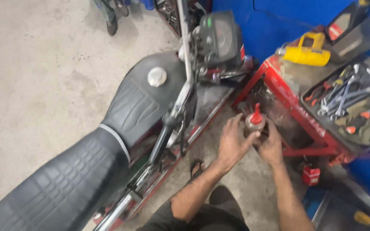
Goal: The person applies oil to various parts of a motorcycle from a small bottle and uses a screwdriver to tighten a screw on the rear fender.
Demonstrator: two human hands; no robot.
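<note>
I hold a small greasy bottle with a red cone-shaped spout (255, 120) between both hands, right of the frame's centre, just in front of the red metal tool trolley (294, 114). My left hand (231, 144) wraps the bottle's near side, its fingers (237, 122) curled up along the body and the thumb pressed across the front. My right hand (272, 147) cups it from the other side, fingers closed around the lower part; the bottle stands upright with its spout pointing to the top of the frame. Both forearms run up from the lower middle of the frame.

On the trolley's upper shelf, at the right edge, lies a dark tray of steel spanners and red-handled tools (343, 100), and above it, in the upper right, a yellow plastic case (308, 50). A small red box (311, 175) sits on the concrete floor (35, 81) below the trolley. Left of my hands stands a black motorcycle with a ribbed black seat (69, 179), its chrome fuel cap (156, 76) near the upper middle. At the top left a person's shoe (112, 26) rests on the floor.
</note>
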